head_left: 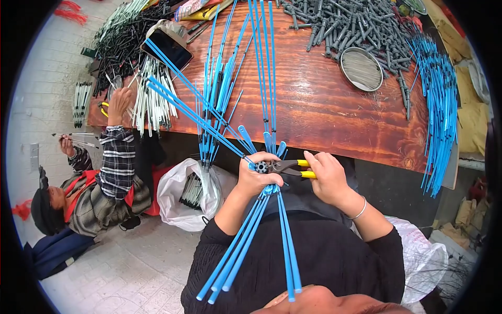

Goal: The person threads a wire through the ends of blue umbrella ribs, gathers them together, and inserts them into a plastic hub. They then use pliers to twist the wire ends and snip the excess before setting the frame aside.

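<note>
My left hand (pixel 252 178) grips a round black hub (pixel 262 167) in front of the table's near edge, thumb and fingers curled around its rim. Long blue umbrella ribs (pixel 244 238) fan out from this hub, some toward my chest, others over the table. From the right, my right hand (pixel 329 179) holds pliers (pixel 306 168) with yellow handles. Their dark jaws are at the hub's right side, beside my left thumb. Whether they bite on anything is too small to tell.
The wooden table (pixel 334 115) carries a heap of grey plastic parts (pixel 355 23), a round tin of thin wires (pixel 361 69), blue rib bundles (pixel 438 104) and a phone (pixel 166 48). A white sack (pixel 170 201) stands below left. Another person (pixel 107 178) works at the left.
</note>
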A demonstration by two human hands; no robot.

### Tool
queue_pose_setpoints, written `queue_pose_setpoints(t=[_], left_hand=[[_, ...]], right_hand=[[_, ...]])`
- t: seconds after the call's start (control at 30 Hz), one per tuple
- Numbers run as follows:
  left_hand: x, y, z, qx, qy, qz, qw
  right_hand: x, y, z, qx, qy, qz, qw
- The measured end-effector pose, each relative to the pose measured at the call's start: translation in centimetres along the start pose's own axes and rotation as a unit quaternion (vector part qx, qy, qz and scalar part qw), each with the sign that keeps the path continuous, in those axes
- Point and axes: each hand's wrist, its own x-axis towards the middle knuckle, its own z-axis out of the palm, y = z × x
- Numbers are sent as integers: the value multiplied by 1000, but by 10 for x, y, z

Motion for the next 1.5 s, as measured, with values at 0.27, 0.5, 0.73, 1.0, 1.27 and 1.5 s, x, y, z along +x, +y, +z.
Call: queue_pose_setpoints(t=[0.27,0.5,0.73,1.0,1.27,1.5], left_hand=[[1,-13,-12,-36,-55,18,998],[12,-14,-13,-32,-130,68,989],[16,-16,-8,-32,-69,63,995],[19,-18,-7,-53,-102,99,988],[23,-11,-4,-32,-159,61,985],[29,-10,0,-47,-175,58,982]], right_hand=[[-2,0,-21,-58,-55,-34,996],[12,28,-19,555,-550,260,567],[-1,13,-33,155,-172,-10,973],[1,10,-44,430,-457,203,752],[-14,7,-35,182,-124,-30,975],[-6,26,-36,668,-485,349,444]])
